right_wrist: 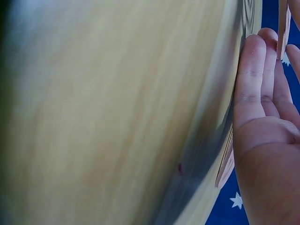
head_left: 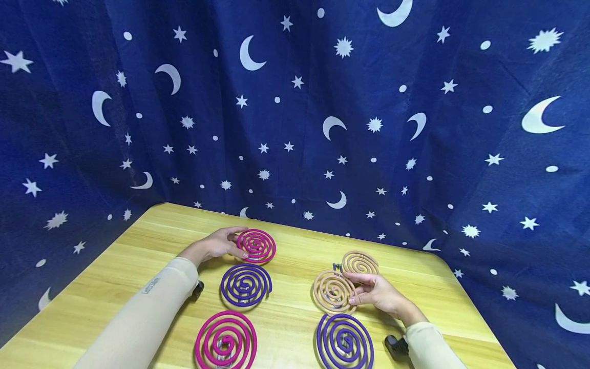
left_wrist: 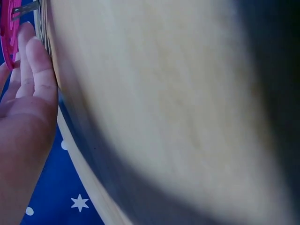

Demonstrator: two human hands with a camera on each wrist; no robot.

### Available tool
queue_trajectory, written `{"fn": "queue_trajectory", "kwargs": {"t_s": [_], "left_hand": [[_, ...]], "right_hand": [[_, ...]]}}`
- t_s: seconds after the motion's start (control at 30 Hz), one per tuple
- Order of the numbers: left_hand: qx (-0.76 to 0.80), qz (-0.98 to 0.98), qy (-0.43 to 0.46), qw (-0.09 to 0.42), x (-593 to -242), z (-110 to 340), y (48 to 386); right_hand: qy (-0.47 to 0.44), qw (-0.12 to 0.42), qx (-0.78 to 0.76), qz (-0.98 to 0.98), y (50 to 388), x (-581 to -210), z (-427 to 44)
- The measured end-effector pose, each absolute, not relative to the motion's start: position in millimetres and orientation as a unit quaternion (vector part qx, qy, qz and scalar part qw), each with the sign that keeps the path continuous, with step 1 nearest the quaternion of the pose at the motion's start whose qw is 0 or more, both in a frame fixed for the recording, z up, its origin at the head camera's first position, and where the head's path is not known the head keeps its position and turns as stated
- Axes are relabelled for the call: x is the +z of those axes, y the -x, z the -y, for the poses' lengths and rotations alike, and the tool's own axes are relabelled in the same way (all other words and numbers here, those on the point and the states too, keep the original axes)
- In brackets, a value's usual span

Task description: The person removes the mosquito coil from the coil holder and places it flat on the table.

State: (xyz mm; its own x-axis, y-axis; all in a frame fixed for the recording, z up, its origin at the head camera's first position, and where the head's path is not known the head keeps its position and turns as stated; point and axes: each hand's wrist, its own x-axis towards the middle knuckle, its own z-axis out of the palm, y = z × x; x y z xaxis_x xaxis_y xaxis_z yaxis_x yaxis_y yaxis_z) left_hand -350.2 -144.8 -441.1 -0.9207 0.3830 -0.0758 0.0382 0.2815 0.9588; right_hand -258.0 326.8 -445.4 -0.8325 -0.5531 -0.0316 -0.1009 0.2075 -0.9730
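Note:
At the far left of the table, my left hand holds a pink mosquito coil by its left edge, thumb in front and fingers behind. The left wrist view shows this coil tilted up, with a metal stand beside it. On the right, my right hand pinches the right edge of a tan mosquito coil. Seen in the right wrist view, the tan coil's edge passes between thumb and fingers. Another tan coil stands just behind that hand.
Nearer on the left are a purple coil and a second pink coil. Another purple coil stands at the front right. A small metal stand shows between the tan coils. A starry blue curtain borders the wooden table.

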Motion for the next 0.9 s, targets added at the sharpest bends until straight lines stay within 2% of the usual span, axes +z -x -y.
{"fn": "queue_trajectory", "kwargs": {"t_s": [0.37,0.9], "left_hand": [[0.619,-0.759,-0.123,0.159,-441.1,149.6,347.0],[0.658,-0.727,-0.103,0.169,-444.2,148.6,348.0]], "right_hand": [[0.226,0.208,-0.609,-0.732,258.9,-446.2,-327.7],[0.216,0.200,-0.601,-0.743,259.8,-448.6,-328.5]]}}
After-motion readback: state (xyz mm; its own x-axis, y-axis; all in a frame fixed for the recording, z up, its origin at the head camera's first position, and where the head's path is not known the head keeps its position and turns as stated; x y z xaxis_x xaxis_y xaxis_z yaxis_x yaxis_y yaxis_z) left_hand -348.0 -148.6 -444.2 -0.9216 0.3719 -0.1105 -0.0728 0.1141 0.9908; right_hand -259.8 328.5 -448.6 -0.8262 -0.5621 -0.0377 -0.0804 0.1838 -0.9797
